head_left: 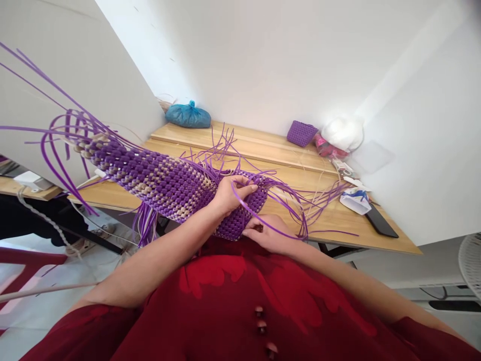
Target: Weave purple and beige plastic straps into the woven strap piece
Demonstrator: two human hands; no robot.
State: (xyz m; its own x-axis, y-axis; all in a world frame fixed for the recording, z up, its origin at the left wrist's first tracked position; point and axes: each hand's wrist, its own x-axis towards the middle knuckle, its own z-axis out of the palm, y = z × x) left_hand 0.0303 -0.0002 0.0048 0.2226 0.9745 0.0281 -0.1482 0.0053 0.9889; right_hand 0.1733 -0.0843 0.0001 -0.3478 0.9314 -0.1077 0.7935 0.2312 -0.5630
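A long woven piece (150, 175) of purple and beige plastic strips stretches from the upper left down to my lap, loose strip ends hanging from its edges. My left hand (230, 194) lies over its right part, thumb and forefinger pinched on a thin purple strip (263, 220). That strip curves away to the right, over my right wrist. Lower down, my right hand (267, 233) is closed at the bottom edge of the weave, thumb and fingers curled against it. Some of its fingertips are hidden.
On the wooden table (330, 228) stand a blue plastic bag (189, 115), a small purple woven basket (301, 133) and a white bag (342, 133). A black flat object (381, 221) lies near the right edge, beside a white packet (355, 201). A fan (471, 260) is at far right.
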